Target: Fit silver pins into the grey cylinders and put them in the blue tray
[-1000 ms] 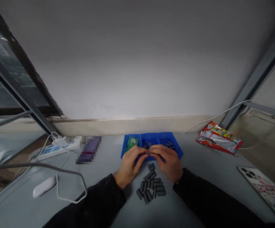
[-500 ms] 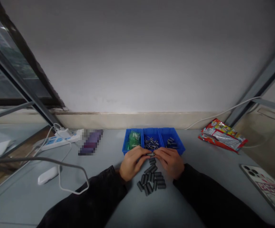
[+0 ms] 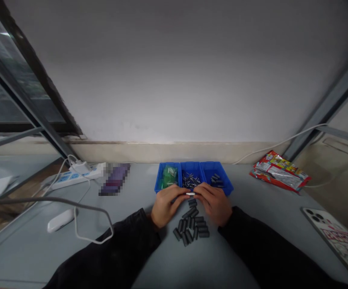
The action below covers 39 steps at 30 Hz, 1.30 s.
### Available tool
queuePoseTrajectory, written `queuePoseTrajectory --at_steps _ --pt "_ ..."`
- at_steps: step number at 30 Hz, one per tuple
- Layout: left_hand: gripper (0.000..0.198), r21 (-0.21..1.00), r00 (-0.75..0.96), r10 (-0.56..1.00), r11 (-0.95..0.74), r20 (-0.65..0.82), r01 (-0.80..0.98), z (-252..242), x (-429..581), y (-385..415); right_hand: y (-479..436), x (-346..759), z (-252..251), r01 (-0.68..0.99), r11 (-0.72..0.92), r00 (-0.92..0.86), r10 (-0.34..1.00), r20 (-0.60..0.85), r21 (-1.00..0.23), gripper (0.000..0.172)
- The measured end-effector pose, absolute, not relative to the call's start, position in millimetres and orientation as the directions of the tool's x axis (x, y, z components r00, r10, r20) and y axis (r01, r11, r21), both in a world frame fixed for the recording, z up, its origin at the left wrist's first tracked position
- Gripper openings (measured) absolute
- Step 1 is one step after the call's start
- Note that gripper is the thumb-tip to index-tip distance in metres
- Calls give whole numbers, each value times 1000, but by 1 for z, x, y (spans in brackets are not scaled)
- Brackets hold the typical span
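**Small pale piece pinched between two hands, just in front of three blue bins**

Left hand (image 3: pixel 166 205) narrow, with thumb and fingers closed on one end of the small pale piece (image 3: pixel 190 194). Right hand (image 3: pixel 216 205) likewise narrow, with fingertips at the other end. Exact kind of piece too small to tell. Dark sleeves (image 3: pixel 113 245) on both arms.

Directly below the fingertips, on the grey surface (image 3: pixel 174 267): a loose pile of dark cylinders (image 3: pixel 189 222), some side by side, others at angles, all lying flat.

Just beyond the hands, three blue bins (image 3: pixel 191 165) in a row, side by side. In the left bin, a green bag (image 3: pixel 169 173) with pale bits; in the middle one, many thin shiny pins (image 3: pixel 192 179); in the right one, a few dark pieces (image 3: pixel 216 180).

Farther left, a white power strip (image 3: pixel 94 172) beside a blurred purple thing (image 3: pixel 115 179), and nearer, a rounded white case (image 3: pixel 61 220). Farther right, a red and silver packet (image 3: pixel 279 173), and nearer, a phone (image 3: pixel 333 235), camera side up.
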State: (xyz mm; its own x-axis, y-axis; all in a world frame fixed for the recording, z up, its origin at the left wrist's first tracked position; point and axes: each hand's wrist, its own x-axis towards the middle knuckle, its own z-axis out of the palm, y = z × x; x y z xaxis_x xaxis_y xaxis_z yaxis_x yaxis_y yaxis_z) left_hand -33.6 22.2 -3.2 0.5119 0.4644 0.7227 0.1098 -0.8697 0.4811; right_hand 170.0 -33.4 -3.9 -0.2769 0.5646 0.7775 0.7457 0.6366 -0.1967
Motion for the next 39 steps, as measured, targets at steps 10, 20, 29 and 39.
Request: queuePoseTrajectory --at_steps 10,20,29,39 --pt "14 463 491 458 -878 741 121 6 -35 23 -31 169 -7 748 627 -256 576 776 -219 19" --pt "14 451 510 437 -886 741 104 0 -35 26 -33 170 -9 748 630 -268 576 772 -210 10" --pt "15 449 512 420 -891 749 74 1 -35 24 -35 172 -8 730 638 -287 613 736 -247 14" --pt "16 439 521 408 -896 750 70 0 -35 23 -37 167 -6 710 637 -327 676 661 -300 20"
